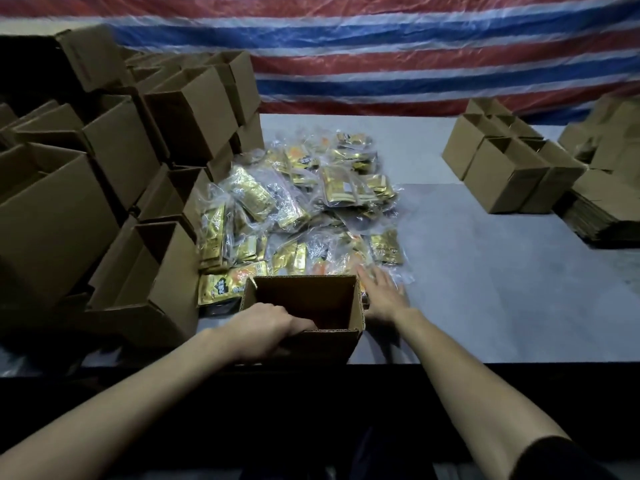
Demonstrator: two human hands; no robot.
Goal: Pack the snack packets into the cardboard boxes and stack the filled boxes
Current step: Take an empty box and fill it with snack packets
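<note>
From the head camera, the box you are working on (304, 306) stands open at the near edge of the table (485, 271), right in front of you, and what shows of its inside looks empty, so by my reading this one has only just been started. Your left hand (266, 327) is curled over its near wall, fingers hooked inside the rim and closed on the cardboard, holding it steady. Your right hand (381, 292) lies just right of the box with its fingers (367, 273) spread flat and open, touching the near fringe of the snack packets (294, 202); it has hold of nothing yet, though it is a little blurred.

The heap of gold packets in clear wrap is large and spreads from the box's far side toward the middle of the table, so most of the packing looks to be left.

On the left, a tall stack of boxes (121, 157) rises several layers; their tops are open and I cannot tell whether they are filled. Far right, a small group of open boxes (502, 168) waits, with a pile of flat cardboard blanks (602, 209) beside it. Behind it all hangs a striped tarpaulin (381, 57).
</note>
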